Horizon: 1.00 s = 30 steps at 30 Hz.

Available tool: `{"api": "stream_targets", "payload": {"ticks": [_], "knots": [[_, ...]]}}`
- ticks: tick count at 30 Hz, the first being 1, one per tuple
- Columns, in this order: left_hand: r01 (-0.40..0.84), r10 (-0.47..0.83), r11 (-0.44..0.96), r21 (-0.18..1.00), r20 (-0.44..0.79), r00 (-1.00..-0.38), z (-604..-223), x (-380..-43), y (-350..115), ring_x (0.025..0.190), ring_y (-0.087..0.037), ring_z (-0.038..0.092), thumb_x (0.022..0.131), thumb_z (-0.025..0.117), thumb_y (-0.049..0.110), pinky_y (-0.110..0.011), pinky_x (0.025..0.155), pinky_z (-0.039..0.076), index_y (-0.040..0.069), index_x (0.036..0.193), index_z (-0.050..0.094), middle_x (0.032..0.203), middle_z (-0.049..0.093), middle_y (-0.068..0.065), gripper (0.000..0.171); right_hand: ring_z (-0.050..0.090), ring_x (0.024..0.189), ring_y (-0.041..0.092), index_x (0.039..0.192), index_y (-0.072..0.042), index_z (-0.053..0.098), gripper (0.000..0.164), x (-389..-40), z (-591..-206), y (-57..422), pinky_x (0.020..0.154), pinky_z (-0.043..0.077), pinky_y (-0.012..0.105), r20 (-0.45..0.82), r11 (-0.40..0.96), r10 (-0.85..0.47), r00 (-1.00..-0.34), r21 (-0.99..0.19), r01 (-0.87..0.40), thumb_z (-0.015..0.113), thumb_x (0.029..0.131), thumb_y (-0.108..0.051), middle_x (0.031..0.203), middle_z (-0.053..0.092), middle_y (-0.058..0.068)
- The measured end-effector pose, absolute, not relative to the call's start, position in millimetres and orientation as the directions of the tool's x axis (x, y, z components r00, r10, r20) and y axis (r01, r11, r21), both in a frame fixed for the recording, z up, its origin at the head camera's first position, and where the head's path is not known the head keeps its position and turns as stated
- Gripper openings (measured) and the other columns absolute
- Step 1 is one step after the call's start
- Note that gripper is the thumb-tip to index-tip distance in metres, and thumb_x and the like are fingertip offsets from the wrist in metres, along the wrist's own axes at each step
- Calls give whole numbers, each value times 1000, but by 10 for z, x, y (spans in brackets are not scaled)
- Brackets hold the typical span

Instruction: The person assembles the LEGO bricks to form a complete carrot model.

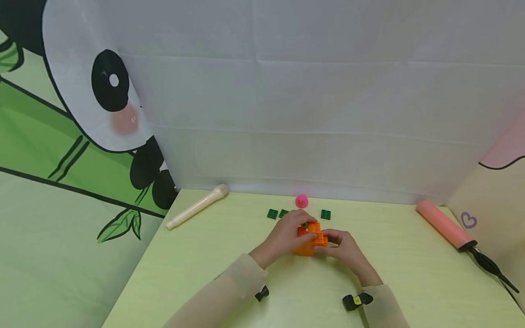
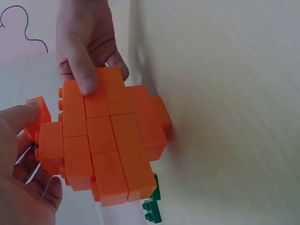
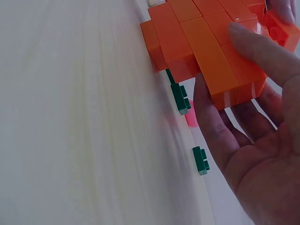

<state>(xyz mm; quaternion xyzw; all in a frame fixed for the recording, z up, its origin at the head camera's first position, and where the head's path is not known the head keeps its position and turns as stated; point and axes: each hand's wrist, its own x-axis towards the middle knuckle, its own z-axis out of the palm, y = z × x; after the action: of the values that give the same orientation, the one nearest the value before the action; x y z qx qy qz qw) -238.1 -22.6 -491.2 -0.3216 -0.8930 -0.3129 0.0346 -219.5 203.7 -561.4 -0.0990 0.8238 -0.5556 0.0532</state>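
Observation:
An orange toy-brick structure (image 1: 304, 249), built of several bricks in stepped layers, stands upright over the table in front of me. My right hand (image 1: 346, 250) grips its right side, thumb on the near face and fingers behind, as the right wrist view shows. At the top, my left hand (image 1: 287, 234) pinches a single orange brick (image 2: 41, 115) between thumb and fingers. That brick sits tilted right beside the structure's upper studs in the left wrist view. Part of the structure's far side is hidden by the hands.
Small green bricks (image 1: 272, 214) lie behind the hands, with another green brick (image 1: 326, 214) to the right. A pink duck figure (image 1: 301, 201) stands near the back edge. A cream stick (image 1: 198, 207) lies at left, a pink pump (image 1: 447, 225) at right.

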Motion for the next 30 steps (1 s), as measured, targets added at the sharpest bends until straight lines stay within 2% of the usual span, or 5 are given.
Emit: {"api": "stream_targets", "payload": {"ticks": [5, 9, 16, 21, 30], "knots": [[638, 582, 610, 469, 281, -763, -4952, -2369, -220, 106, -14, 57, 98, 76, 31, -30, 95, 49, 16, 123, 74, 114, 66, 6, 29, 64, 116, 28, 122, -11, 76, 40, -2192, -5612, 2034, 100, 54, 47, 24, 359, -227, -974, -927, -106, 87, 88, -25, 120, 74, 3], [642, 585, 618, 453, 281, -761, -4975, -2359, -231, 103, -14, 56, 98, 76, 31, -31, 94, 48, 16, 123, 73, 111, 66, 7, 29, 64, 116, 28, 122, -11, 76, 39, -2186, -5605, 2027, 100, 53, 48, 22, 361, -224, -974, -927, -104, 87, 88, -25, 120, 74, 3], [656, 595, 610, 444, 289, -750, -4968, -2337, -244, 101, -14, 57, 96, 78, 27, -31, 93, 49, 16, 118, 73, 108, 66, 6, 25, 65, 115, 28, 121, -8, 76, 38, -2167, -5569, 2017, 99, 54, 42, 40, 365, -229, -973, -923, -123, 87, 88, -21, 120, 74, 5], [644, 594, 594, 483, 277, -755, -4952, -2327, -258, 99, -12, 59, 96, 78, 25, -26, 93, 50, 15, 118, 72, 108, 66, 7, 25, 65, 115, 29, 122, -6, 75, 38, -2150, -5532, 2000, 98, 54, 42, 47, 352, -234, -971, -927, -130, 87, 88, -20, 120, 74, 7], [618, 594, 561, 551, 252, -764, -4967, -2338, -264, 96, -10, 60, 95, 80, 21, -23, 92, 51, 12, 116, 69, 109, 65, 5, 25, 65, 116, 28, 122, -7, 76, 39, -2147, -5531, 1989, 102, 52, 49, 39, 378, -227, -973, -917, -125, 87, 88, -22, 119, 74, 6]]}}
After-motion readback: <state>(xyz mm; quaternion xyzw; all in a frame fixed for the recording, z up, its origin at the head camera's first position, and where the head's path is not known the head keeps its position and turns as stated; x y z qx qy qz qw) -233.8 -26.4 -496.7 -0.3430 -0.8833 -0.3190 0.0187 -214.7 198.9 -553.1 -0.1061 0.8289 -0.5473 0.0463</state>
